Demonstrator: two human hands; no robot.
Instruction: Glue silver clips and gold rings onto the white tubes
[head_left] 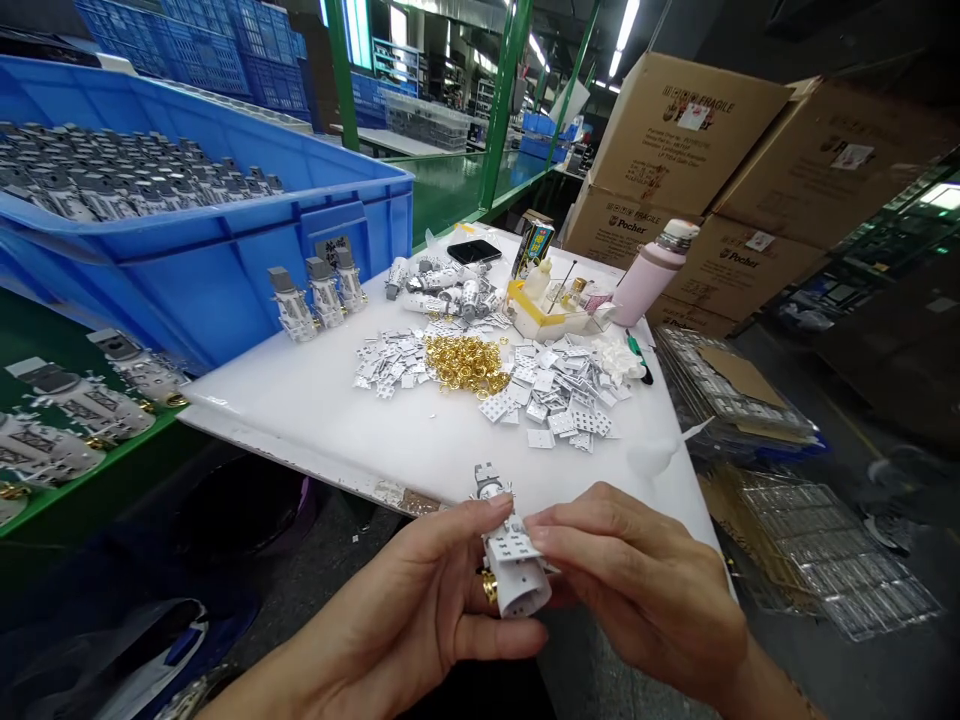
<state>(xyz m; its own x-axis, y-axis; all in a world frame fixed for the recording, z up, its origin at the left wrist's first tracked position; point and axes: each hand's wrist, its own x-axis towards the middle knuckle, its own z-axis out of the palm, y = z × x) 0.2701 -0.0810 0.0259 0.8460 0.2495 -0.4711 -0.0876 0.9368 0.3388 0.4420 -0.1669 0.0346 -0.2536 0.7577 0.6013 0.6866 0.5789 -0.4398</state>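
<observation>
My left hand (442, 590) is wrapped round a white cylindrical plastic model (525, 585) with a grey top and a gold ring piece at its side. The model's hollow round end points toward me. With its fingertips together, my right hand (637, 575) pinches the edge of a small white panel (514, 545) with dark marks, lying against the model's side. Just beyond my hands, loose white panels (555, 385) lie in piles on the white table (360, 430). Between the piles sits a heap of small gold rings (466, 362).
A blue crate (247, 240) full of similar models stands at left. Several finished-looking models (326, 290) stand beside it, others on a green ledge (135, 455). Farther back are a phone (474, 251), a can (534, 245), a yellow-edged tray (551, 322) and a pink bottle (651, 280). Cartons (675, 130) stack at right.
</observation>
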